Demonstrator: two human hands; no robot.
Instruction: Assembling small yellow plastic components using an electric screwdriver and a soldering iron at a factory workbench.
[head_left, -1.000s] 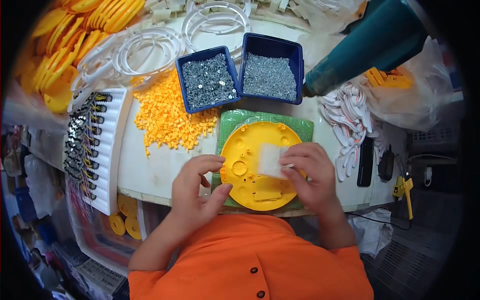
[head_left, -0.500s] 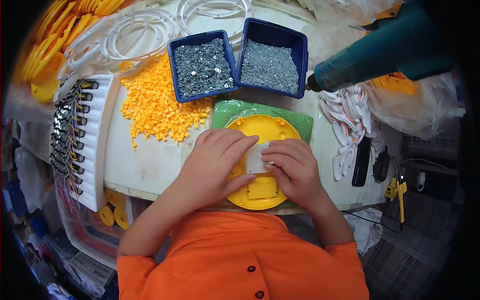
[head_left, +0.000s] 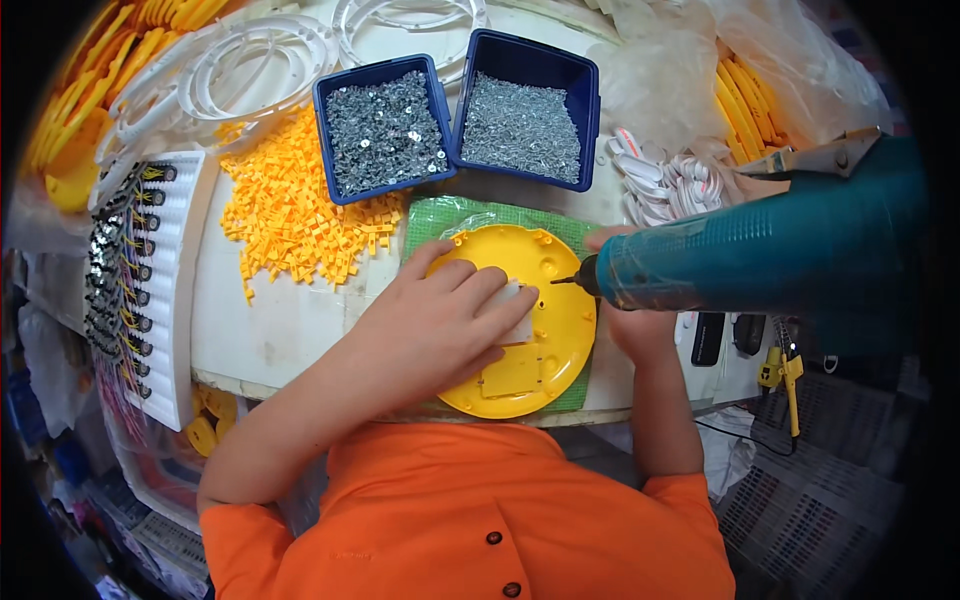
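A round yellow plastic shell [head_left: 565, 345] lies inside-up on a green mat [head_left: 430, 222] in front of me. My left hand [head_left: 425, 325] rests over the shell's left side, its bent fingers pressing a small white plate [head_left: 522, 332] against it. Most of that plate is hidden under the fingers. My right hand [head_left: 640, 325] is wrapped round a teal electric screwdriver [head_left: 700, 262], which hides many of the fingers. The driver lies nearly level, its thin bit pointing left over the shell beside the left fingertips. Whether the bit touches anything, I cannot tell.
Two blue bins, one with mixed metal bits [head_left: 385, 135] and one with screws [head_left: 520, 125], stand behind the mat. Small yellow parts [head_left: 300, 205] are heaped to their left. A white rack [head_left: 185, 290] holds wired components. White strips [head_left: 675, 185] lie behind the driver.
My right hand has left the white plate and taken hold of the screwdriver, which has swung down and left over the shell. My left hand stays on the plate, its fingers more bent.
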